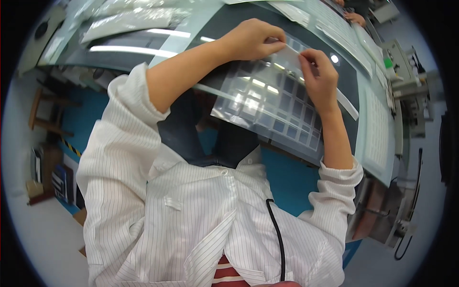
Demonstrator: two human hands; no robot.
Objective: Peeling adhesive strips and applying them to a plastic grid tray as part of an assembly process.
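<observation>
Both hands are at the far edge of a clear plastic sheet (258,103), which has a grid of rectangular panels and glossy reflections. My left hand (258,40) pinches a pale strip (288,56) at that edge between thumb and fingertips. A short way to the right, my right hand (319,79) pinches the same strip near its other end. Whether the strip is part of the sheet or a separate film cannot be made out. Toward me, the sheet's near edge reaches over the table's front edge, above my lap.
Under the sheet is a dark mat (229,21) on a glass-topped table. Plastic-wrapped packs (129,24) lie at the far left. Pale gridded sheets (375,129) line the right side. Another person's hand (355,19) shows at the far right. A wooden stool (48,110) stands left.
</observation>
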